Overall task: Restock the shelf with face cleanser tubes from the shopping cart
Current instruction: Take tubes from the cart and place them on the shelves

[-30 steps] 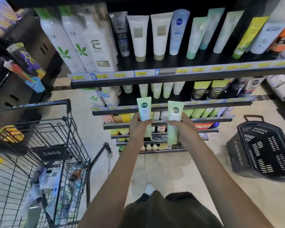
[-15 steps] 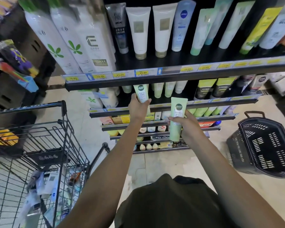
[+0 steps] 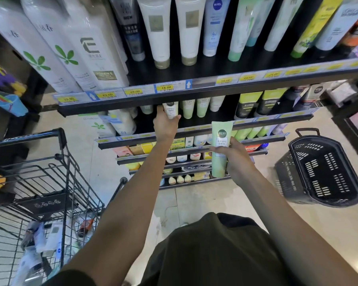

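Sliding in: the left hand (image 3: 166,125) grips a white tube (image 3: 170,110) and has its top tucked under the upper shelf edge (image 3: 194,93), at the middle of the frame, just left of a row of pale green tubes (image 3: 191,108) already standing there.
Step in hand: I'd judge this is the placing of one tube on the second shelf (image 3: 186,132), not yet let go.
Right hand (image 3: 233,157): it is closed around a green tube (image 3: 220,148), held upright in front of the lower shelves, right of centre and apart from any shelf.
Next move: the white tube likely needs seating beside its neighbours and releasing; then the green one wants a slot, probably near the matching green row.
In the way: the overhanging price strip (image 3: 132,92) hides most of the slot, so the fit cannot be seen.
Shopping cart (image 3: 50,182): lower left of the frame, with more packs and tubes (image 3: 50,240) lying at its bottom.
Around: a black basket (image 3: 322,172) sits on the floor at the right; tall white bottles (image 3: 70,48) crowd the top shelf at upper left.
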`<action>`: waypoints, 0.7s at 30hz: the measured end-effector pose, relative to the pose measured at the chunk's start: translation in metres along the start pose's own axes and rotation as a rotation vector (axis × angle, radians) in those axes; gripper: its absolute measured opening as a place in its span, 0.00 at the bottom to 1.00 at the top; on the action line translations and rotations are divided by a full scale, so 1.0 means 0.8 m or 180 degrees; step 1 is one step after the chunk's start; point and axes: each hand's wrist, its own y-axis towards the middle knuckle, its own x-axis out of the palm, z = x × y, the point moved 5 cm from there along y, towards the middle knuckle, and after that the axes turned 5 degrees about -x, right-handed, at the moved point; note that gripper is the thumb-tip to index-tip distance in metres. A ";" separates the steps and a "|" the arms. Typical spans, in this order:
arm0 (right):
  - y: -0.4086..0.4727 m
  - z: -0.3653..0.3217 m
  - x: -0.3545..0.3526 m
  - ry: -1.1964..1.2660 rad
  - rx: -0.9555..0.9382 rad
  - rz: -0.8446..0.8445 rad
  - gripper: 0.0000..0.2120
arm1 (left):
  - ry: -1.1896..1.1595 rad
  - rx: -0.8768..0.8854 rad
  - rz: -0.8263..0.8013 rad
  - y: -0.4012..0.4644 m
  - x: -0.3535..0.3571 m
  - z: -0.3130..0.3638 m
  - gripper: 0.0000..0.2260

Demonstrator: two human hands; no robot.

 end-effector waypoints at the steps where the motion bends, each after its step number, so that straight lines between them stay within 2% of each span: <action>1: -0.001 0.002 -0.001 0.0004 0.0017 0.0007 0.18 | 0.0081 0.0021 -0.0038 -0.002 0.004 -0.004 0.20; 7: -0.008 0.004 -0.015 -0.0043 0.0035 0.0068 0.19 | 0.0282 0.0135 -0.0003 -0.003 0.011 -0.015 0.18; 21: -0.018 0.021 0.003 -0.0121 0.0103 -0.0046 0.27 | 0.0347 0.0112 0.0083 0.003 0.008 -0.016 0.20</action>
